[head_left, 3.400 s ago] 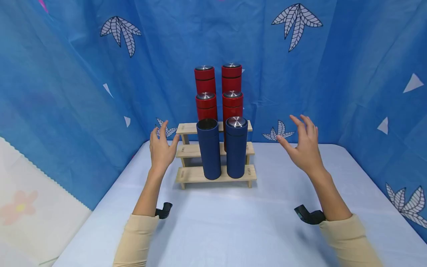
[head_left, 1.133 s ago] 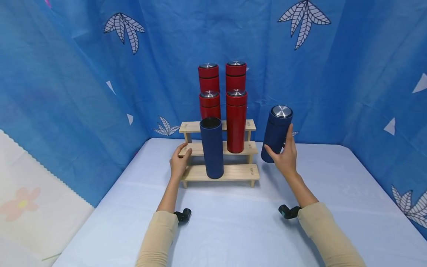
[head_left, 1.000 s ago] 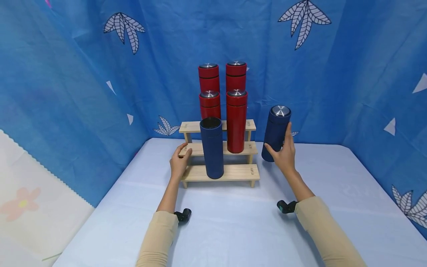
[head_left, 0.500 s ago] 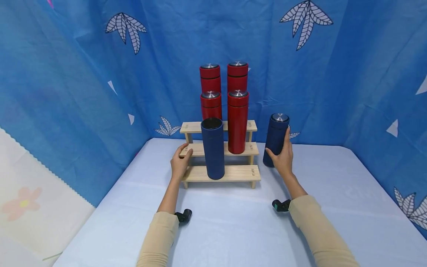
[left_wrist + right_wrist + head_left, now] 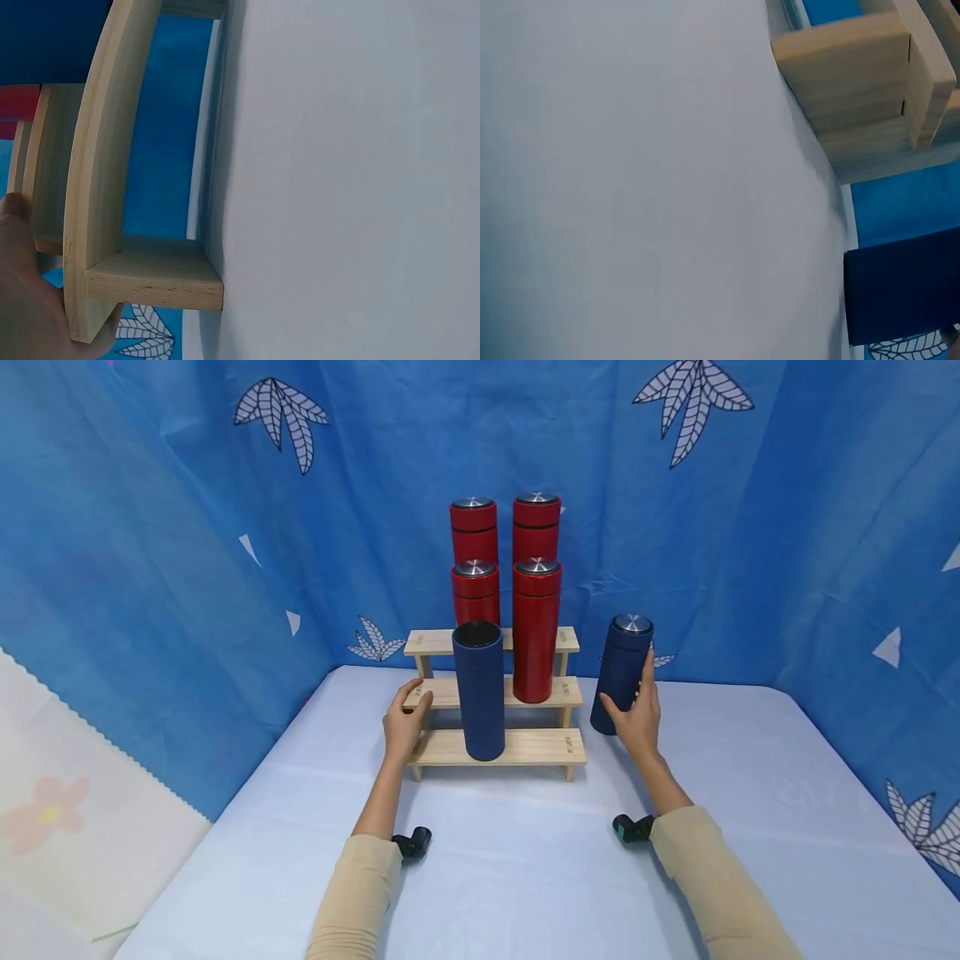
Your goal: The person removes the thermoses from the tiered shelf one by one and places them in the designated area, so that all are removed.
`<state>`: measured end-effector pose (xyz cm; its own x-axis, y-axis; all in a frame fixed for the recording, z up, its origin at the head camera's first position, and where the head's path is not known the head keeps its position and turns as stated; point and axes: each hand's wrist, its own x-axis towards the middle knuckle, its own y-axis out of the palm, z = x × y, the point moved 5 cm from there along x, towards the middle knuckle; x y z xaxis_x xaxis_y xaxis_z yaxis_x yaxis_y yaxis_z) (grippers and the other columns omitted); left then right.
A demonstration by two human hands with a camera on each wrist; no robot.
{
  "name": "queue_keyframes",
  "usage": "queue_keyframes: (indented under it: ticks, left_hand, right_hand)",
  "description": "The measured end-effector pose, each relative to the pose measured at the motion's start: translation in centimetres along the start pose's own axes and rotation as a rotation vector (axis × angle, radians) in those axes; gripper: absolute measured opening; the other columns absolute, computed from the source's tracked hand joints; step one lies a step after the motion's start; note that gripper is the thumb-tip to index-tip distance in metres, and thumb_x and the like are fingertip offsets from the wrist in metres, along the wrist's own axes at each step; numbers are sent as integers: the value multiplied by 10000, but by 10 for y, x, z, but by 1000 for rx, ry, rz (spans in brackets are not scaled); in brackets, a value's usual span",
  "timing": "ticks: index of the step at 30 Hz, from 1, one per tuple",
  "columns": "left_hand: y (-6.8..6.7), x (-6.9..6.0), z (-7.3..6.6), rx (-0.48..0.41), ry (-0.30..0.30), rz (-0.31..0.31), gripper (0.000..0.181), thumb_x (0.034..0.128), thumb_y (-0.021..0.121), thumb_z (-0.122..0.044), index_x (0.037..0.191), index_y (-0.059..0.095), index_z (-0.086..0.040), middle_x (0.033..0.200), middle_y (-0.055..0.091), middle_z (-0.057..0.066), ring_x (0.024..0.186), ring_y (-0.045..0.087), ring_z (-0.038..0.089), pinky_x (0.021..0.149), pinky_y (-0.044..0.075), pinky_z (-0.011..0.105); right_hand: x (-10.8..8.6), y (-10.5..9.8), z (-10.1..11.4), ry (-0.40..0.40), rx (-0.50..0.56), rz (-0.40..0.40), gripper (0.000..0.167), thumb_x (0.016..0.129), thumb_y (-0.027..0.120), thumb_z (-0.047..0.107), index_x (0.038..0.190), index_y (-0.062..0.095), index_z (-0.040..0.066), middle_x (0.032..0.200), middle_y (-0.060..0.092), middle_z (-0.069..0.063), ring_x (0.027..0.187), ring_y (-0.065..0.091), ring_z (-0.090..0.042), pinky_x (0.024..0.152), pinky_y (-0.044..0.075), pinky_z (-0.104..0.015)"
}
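My right hand point(image 5: 637, 718) grips a dark blue thermos flask point(image 5: 619, 672) with a silver-topped lid, to the right of the three-tier wooden rack point(image 5: 536, 747). The flask leans slightly, and whether its base touches the table I cannot tell. In the right wrist view the lower part of this flask point(image 5: 904, 285) shows beside the rack's end. My left hand point(image 5: 402, 722) holds the left end of the rack, its thumb and fingers around the wood at the middle tier. A second blue flask point(image 5: 480, 693) with a dark top stands on the lowest tier, left of its middle.
Two red flasks stand on the middle tier, the right one point(image 5: 536, 635) fully visible. Behind them are two more red flasks, the right one point(image 5: 537, 527) partly hidden. A white cloth covers the table point(image 5: 525, 868); a blue patterned curtain point(image 5: 375, 527) hangs behind and at the sides.
From empty-handed, my left hand took hold of the rack. My right hand lifted the right blue flask off the lowest tier, moved it rightward and then lowered it; it has barely moved lately.
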<state>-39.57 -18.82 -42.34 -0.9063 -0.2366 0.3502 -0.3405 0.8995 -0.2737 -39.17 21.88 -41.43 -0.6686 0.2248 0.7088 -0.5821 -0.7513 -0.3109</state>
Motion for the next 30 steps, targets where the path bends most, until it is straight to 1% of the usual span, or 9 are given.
queue_keyframes:
  ticks: [4, 7, 11, 14, 18, 20, 22, 26, 30]
  left_hand:
    - [0, 0, 1, -7, 0, -1, 459, 868, 584, -487, 1283, 534, -297, 1004, 614, 68, 676, 526, 197, 574, 436, 310]
    - [-1, -1, 1, -7, 2, 0, 477, 863, 579, -505, 1286, 532, -291, 1048, 611, 56, 689, 530, 195, 588, 438, 307]
    - [-2, -2, 2, -16, -7, 2, 493, 855, 576, -525, 1287, 532, -292, 978, 613, 81, 698, 546, 249, 580, 436, 290]
    - [-3, -4, 3, -28, -19, 0, 479, 857, 584, -509, 1283, 535, -295, 901, 608, 98, 704, 561, 336, 559, 431, 274]
    - [-3, -4, 3, -29, -27, 9, 486, 856, 581, -513, 1288, 528, -299, 870, 606, 106, 715, 568, 380, 545, 424, 263]
    - [-3, -4, 3, -26, -29, 12, 482, 859, 578, -511, 1290, 525, -302, 895, 610, 107, 725, 572, 353, 556, 428, 268]
    - [-3, -4, 2, -25, -30, 6, 469, 866, 579, -497, 1289, 527, -299, 947, 617, 107, 750, 579, 332, 573, 432, 281]
    - [-3, -4, 1, -37, -32, 0, 446, 882, 584, -455, 1289, 530, -282, 1090, 606, 95, 829, 598, 342, 602, 441, 294]
    - [-2, -2, 2, -46, -31, 8, 445, 887, 583, -441, 1297, 523, -278, 1081, 609, 116, 853, 597, 395, 596, 443, 284]
  right_hand:
    - [-8, -3, 8, 8, 25, -77, 926, 802, 711, 84, 1495, 104, 173, 1359, 353, -225, 1203, 393, -378, 964, 334, -500]
    - [-13, -6, 25, 6, 49, -167, 809, 818, 662, 37, 1474, 197, 127, 1292, 398, -228, 1201, 375, -336, 994, 296, -447]
    - [-19, -4, 64, -57, 123, -264, 586, 807, 603, -62, 1348, 407, 48, 1234, 473, -169, 1172, 403, -249, 972, 308, -373]
    - [-23, 3, 100, -134, 210, -271, 462, 780, 601, -124, 1218, 504, -13, 1180, 525, -147, 1105, 465, -243, 920, 354, -370]
    - [-30, 15, 150, -219, 335, -200, 452, 756, 622, -154, 1184, 493, -88, 1154, 530, -215, 1051, 502, -332, 883, 409, -430]
    - [-34, 23, 172, -246, 392, -134, 518, 746, 634, -153, 1225, 440, -117, 1175, 503, -262, 1068, 488, -384, 883, 415, -481]
    - [-38, 34, 186, -257, 437, -56, 624, 732, 660, -139, 1282, 367, -129, 1211, 463, -297, 1097, 464, -428, 880, 408, -526]
    - [-47, 64, 185, -247, 441, 102, 908, 707, 759, -29, 1423, 199, -44, 1319, 392, -267, 1181, 432, -400, 918, 384, -522]
    - [-55, 89, 176, -213, 367, 207, 1077, 699, 815, 145, 1482, 79, 68, 1398, 345, -191, 1250, 400, -296, 963, 367, -460]
